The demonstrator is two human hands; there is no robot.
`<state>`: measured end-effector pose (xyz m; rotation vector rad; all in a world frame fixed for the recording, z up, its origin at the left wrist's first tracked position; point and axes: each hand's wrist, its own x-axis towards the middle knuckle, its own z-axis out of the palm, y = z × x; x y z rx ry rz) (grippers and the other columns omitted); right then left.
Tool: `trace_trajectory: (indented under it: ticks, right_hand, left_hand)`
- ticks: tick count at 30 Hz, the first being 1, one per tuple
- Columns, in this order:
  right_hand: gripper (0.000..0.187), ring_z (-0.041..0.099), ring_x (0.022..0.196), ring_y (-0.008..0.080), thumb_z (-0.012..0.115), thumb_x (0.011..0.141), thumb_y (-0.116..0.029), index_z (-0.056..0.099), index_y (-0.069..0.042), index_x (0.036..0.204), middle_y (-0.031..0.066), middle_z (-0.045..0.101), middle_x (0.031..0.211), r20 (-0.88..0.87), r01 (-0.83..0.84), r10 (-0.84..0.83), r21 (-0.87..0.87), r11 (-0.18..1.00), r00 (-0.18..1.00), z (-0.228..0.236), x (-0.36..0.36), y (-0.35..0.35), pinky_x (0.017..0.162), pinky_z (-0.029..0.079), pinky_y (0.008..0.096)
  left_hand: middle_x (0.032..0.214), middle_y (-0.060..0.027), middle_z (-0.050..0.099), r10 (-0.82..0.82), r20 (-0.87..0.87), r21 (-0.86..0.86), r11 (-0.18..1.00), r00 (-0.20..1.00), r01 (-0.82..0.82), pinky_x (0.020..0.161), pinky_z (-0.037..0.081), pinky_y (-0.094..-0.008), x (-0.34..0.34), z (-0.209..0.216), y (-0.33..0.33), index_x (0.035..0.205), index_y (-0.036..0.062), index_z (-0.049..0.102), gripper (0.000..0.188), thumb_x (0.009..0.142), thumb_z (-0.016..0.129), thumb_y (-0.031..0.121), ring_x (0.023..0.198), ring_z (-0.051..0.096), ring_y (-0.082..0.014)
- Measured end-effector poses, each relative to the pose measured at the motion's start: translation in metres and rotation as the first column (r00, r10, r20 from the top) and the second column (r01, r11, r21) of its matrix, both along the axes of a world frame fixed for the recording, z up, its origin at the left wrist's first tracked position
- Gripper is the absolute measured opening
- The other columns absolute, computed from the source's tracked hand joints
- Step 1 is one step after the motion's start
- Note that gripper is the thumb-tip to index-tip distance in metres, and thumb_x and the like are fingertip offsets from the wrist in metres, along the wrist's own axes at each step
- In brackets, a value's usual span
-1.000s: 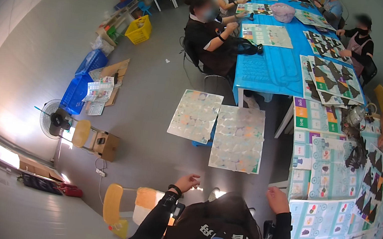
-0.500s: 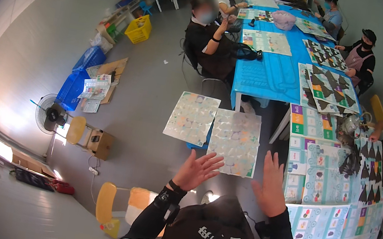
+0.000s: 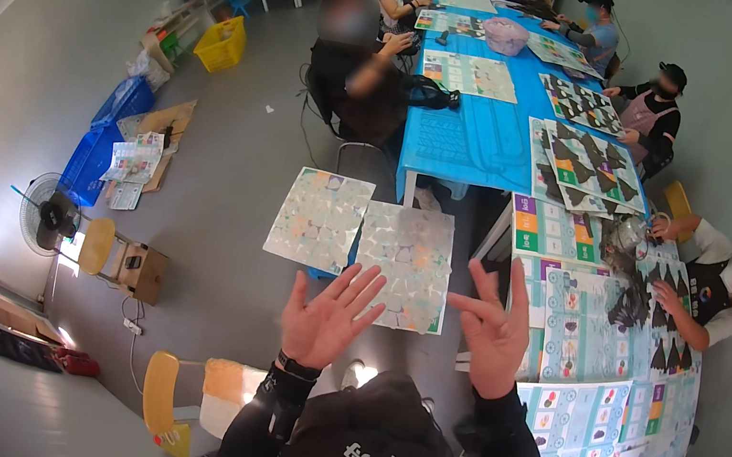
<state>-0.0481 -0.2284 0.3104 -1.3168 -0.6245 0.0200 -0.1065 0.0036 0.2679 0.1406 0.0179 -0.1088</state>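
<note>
My left hand [image 3: 326, 324] is raised with its palm up and fingers spread, holding nothing. To its right my right hand [image 3: 495, 337] is also raised and holds nothing; two fingers point up and apart, while others bend aside toward the left. Just beyond both hands lie two pale sheets with faint coloured shapes, a left sheet [image 3: 319, 219] and a right sheet [image 3: 402, 268], resting on a low blue support that they mostly hide. Neither hand touches them.
At right, a long table carries printed sheets [image 3: 582, 328] and black cut pieces; a person [image 3: 714, 292] works there. A blue-covered table [image 3: 472, 145] with several seated people runs away ahead. A fan [image 3: 49, 214], yellow chairs [image 3: 159, 397] and a yellow basket [image 3: 220, 44] stand at left.
The room has shifted left in the picture. My left hand has turned its fingers upward; my right hand's fingers, together before, are now spread with some bent. The person at right has moved their hands.
</note>
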Motion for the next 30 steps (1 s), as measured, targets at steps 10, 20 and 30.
trace_trajectory:
  ticks: [10, 20, 30]
  right_hand:
    - [0.050, 0.059, 0.093, 0.0227, 0.041, 0.093, -0.041, 0.047, 0.004, 0.114, 0.0158, 0.058, 0.105, -0.077, -0.075, 0.401, 0.934, 0.350, 0.913, -0.027, 0.053, -0.051, 0.105, 0.029, 0.0551]
    - [0.030, 0.059, 0.054, 0.0166, 0.054, 0.082, -0.031, 0.062, -0.002, 0.081, 0.0081, 0.062, 0.067, -0.594, -0.642, 0.245, -0.713, 0.282, 0.767, -0.235, -0.013, -0.107, 0.050, 0.044, 0.0348]
    - [0.030, 0.065, 0.075, 0.0270, 0.053, 0.082, -0.027, 0.062, -0.001, 0.093, 0.0177, 0.065, 0.082, -0.278, -0.274, -0.009, -0.952, 0.138, 0.960, -0.157, -0.044, -0.027, 0.075, 0.049, 0.0391]
  left_hand:
    - [0.144, -0.0229, 0.026, 0.297, -0.141, -0.188, 0.929, 0.944, -0.320, 0.107, 0.028, -0.0506, -0.004, -0.061, 0.052, 0.136, 0.0000, 0.029, 0.061, 0.093, 0.043, 0.040, 0.133, 0.029, -0.0353]
    - [0.121, -0.0141, 0.057, -0.169, -0.327, 0.497, 0.806, 0.930, 0.321, 0.093, 0.045, -0.0365, -0.036, -0.124, 0.050, 0.125, 0.0029, 0.046, 0.037, 0.095, 0.046, 0.025, 0.107, 0.057, -0.0230]
    - [0.127, -0.0178, 0.050, -0.436, -0.354, 0.626, 0.547, 0.827, 0.556, 0.096, 0.043, -0.0338, -0.018, -0.141, 0.032, 0.131, -0.0021, 0.037, 0.049, 0.098, 0.038, 0.034, 0.112, 0.053, -0.0231]
